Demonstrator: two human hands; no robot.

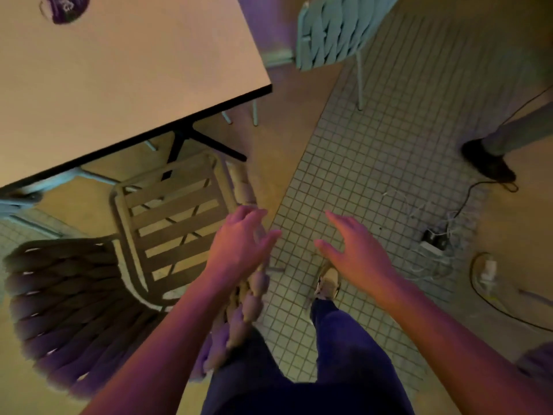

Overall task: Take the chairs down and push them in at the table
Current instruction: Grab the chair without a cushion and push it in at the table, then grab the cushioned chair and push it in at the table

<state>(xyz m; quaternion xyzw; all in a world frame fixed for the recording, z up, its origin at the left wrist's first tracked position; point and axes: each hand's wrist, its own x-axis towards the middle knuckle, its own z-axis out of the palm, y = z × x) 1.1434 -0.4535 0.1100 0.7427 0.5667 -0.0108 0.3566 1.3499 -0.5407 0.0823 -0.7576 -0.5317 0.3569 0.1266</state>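
A slatted chair [176, 211] stands on the floor at the near edge of the pale table [125, 73], its seat partly under the tabletop. Its woven backrest [242, 310] runs down toward my legs. My left hand [242, 244] hovers over the top of that backrest, fingers spread, holding nothing. My right hand [356, 247] is out over the tiled floor, also spread and empty. A dark woven chair [68, 310] sits at the lower left. A light blue chair [335, 31] stands on the floor past the table's right corner.
Another person's leg and dark shoe [490, 160] stand at the right. Cables and a power strip [434, 241] lie on the tiled floor to the right. A dark round mark [65, 7] is on the tabletop. The table's black base [191, 136] is under it.
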